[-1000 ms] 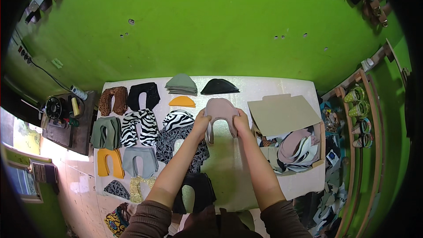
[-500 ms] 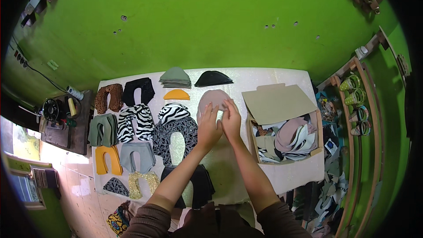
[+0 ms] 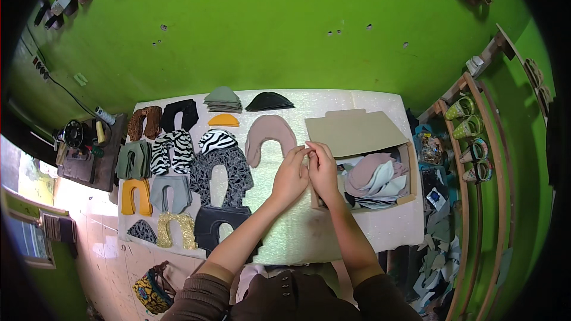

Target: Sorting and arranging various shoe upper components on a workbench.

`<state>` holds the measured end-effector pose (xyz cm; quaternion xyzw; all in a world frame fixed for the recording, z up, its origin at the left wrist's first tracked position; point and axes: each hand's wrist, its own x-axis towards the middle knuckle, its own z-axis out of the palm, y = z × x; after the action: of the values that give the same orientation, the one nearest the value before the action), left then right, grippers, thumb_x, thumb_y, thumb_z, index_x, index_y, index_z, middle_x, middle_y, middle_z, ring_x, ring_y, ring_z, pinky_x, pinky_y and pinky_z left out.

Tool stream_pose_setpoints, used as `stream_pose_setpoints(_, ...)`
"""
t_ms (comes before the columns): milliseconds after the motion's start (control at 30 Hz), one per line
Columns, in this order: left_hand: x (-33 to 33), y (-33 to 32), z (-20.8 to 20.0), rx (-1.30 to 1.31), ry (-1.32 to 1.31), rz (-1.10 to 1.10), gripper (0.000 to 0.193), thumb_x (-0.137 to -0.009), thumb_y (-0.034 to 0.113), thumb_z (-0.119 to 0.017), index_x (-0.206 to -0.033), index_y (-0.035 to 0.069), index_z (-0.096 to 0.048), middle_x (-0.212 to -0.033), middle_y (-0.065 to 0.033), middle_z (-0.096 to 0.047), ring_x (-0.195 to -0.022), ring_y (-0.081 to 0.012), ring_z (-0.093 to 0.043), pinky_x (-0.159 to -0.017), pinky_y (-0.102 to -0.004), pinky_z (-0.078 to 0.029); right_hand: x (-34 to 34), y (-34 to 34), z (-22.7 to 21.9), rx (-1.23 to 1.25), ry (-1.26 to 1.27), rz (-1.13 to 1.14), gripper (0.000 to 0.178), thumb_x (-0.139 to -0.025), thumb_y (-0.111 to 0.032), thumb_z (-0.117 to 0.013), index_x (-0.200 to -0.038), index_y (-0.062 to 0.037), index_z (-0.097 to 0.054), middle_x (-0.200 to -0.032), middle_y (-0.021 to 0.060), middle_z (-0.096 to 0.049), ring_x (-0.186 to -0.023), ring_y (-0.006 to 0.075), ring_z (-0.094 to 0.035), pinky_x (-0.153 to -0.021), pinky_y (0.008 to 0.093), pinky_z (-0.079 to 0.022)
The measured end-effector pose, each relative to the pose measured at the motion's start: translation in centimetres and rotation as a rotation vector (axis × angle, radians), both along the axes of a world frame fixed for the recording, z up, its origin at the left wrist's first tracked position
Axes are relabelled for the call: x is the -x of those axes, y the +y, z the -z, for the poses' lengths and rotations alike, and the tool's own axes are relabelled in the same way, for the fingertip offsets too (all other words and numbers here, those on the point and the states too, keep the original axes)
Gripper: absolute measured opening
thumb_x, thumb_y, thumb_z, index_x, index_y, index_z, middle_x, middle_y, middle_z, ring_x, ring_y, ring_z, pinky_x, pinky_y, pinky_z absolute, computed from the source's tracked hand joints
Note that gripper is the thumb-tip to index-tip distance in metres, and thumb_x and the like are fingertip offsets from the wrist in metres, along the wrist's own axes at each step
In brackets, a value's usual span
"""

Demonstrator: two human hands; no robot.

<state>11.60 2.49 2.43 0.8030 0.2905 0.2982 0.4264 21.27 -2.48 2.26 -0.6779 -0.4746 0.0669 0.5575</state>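
My left hand (image 3: 290,173) and my right hand (image 3: 323,169) meet over the table, just left of an open cardboard box (image 3: 411,173). Their fingers are bent and the fingertips come together; anything between them is too small or hidden to make out. Beyond my left hand lies a dusty-pink U-shaped piece (image 3: 270,128), flat and untouched. In the box is a loose heap of pink and pale offcuts (image 3: 376,178), partly behind my right wrist. The box's tan flap (image 3: 355,134) stands folded back.
U-shaped stacks fill the table's left: zebra-print (image 3: 172,151), black-and-grey patterned (image 3: 205,172), grey (image 3: 171,195) and gold (image 3: 176,230). Green (image 3: 223,100) and black (image 3: 270,102) half-round pieces lie at the back. A wooden rack (image 3: 485,160) with sandals leans at right, beside scraps (image 3: 437,244).
My hands have left the dusty-pink piece and drawn together closer to the box, fingertips now meeting. That piece lies uncovered, its U-shape showing. The whole view has shifted slightly.
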Motion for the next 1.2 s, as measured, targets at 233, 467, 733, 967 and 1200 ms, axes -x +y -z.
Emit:
stream_pose_setpoints(233,-3.1,-4.3,-0.1,0.104,0.058,0.028,0.025,-0.076,0.004,-0.048,-0.101,0.000,-0.052,-0.099,-0.0178,-0.053,-0.090,-0.0316,-0.054,-0.078,-0.0337,-0.043,-4.9,-7.0,0.8,0.339,-0.431,-0.001,0.023,-0.075,-0.010,-0.052,-0.097,-0.0048,-0.055,-0.088,0.0120,-0.057,-0.078,0.0275,-0.057,-0.066,0.0364,-0.047)
stream_pose_setpoints(467,-4.9,-6.9,0.7,0.190,0.119,-0.044,0.023,-0.082,0.009,-0.048,-0.101,0.000,-0.056,-0.093,-0.0156,-0.060,-0.079,-0.0233,-0.060,-0.070,-0.0289,-0.046,-10.3,-10.8,0.7,0.915,-0.873,-0.075,0.020,-0.070,-0.019,-0.059,-0.085,-0.0061,-0.061,-0.086,0.0104,-0.060,-0.081,0.0221,-0.057,-0.067,0.0348,-0.045)
stream_pose_setpoints(733,-6.8,-9.5,0.1,0.298,0.174,0.044,0.023,-0.083,0.011,-0.048,-0.102,-0.001,-0.055,-0.092,-0.0124,-0.062,-0.081,-0.0182,-0.060,-0.073,-0.0268,-0.045,-12.0,-11.0,0.6,1.007,-0.810,-0.216,0.020,-0.074,-0.022,-0.055,-0.072,-0.0054,-0.066,-0.078,0.0139,-0.063,-0.073,0.0290,-0.061,-0.064,0.0390,-0.046)
stream_pose_setpoints(967,-6.9,-10.4,0.2,0.283,0.071,0.043,0.022,-0.081,0.009,-0.050,-0.099,-0.003,-0.056,-0.089,-0.0164,-0.061,-0.082,-0.0250,-0.060,-0.072,-0.0315,-0.047,-14.7,-11.3,-3.2,0.722,-0.476,-0.080,0.023,-0.079,-0.023,-0.050,-0.075,-0.0048,-0.064,-0.073,0.0175,-0.060,-0.068,0.0340,-0.059,-0.062,0.0417,-0.046)
stream_pose_setpoints(1200,-6.8,-10.2,-0.7,0.161,0.048,-0.018,0.030,-0.081,0.009,-0.050,-0.110,0.000,-0.049,-0.105,-0.0154,-0.053,-0.088,-0.0232,-0.056,-0.074,-0.0309,-0.045,-15.4,-11.5,-5.3,0.499,-0.101,-0.092,0.023,-0.079,-0.023,-0.052,-0.081,-0.0024,-0.062,-0.075,0.0194,-0.059,-0.068,0.0366,-0.056,-0.062,0.0389,-0.044)
